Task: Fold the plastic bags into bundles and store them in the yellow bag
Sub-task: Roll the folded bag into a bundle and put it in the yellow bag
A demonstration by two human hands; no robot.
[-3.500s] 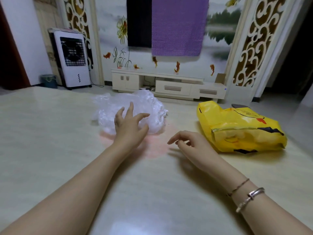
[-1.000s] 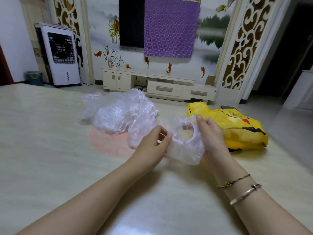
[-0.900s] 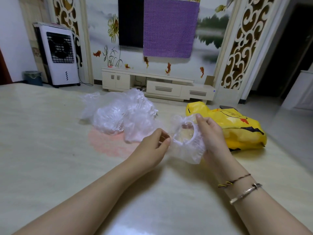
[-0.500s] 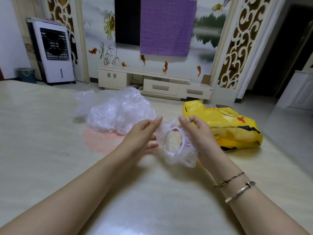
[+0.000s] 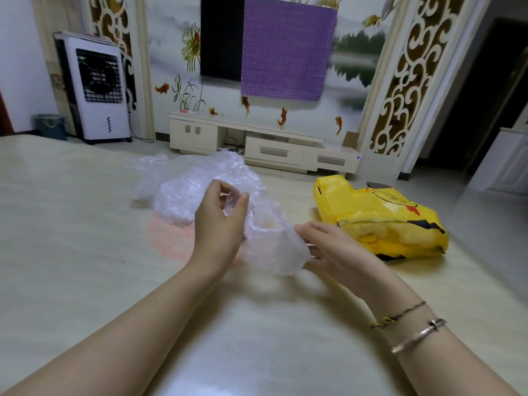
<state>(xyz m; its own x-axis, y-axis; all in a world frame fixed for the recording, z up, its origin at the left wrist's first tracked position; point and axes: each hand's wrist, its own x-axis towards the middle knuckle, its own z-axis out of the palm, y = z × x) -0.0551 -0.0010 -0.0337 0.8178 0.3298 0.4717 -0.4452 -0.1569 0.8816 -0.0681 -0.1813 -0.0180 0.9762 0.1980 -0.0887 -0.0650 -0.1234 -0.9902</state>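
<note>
A broad, glossy cream tabletop (image 5: 71,252) fills the lower two thirds of the frame, with a faint pink patch on its surface near the centre. Beyond its far edge, in the upper middle, a low white cabinet with drawers (image 5: 257,144) stands against a painted wall, and above it hangs a purple woven cloth (image 5: 285,50) covering part of a dark screen. In the upper left stands a tall white air cooler with a black grille (image 5: 98,87).

On the table at centre left lies a heap of crumpled clear plastic bags (image 5: 183,190), resting against the pink patch. At centre right, well apart from that heap, sits the yellow plastic bag with a cartoon print (image 5: 380,224), lying on its side and puffed out.

Between the two, just above the tabletop in the middle of the frame, a single clear plastic bag (image 5: 274,244) is held up by both hands. The left hand (image 5: 220,224) has its fingers curled, thumb and forefinger pinching the bag's upper edge. The right hand (image 5: 331,247) holds the bag's right side, its fingers closed on the film. Two thin bracelets (image 5: 411,327) circle the right wrist in the lower right.
</note>
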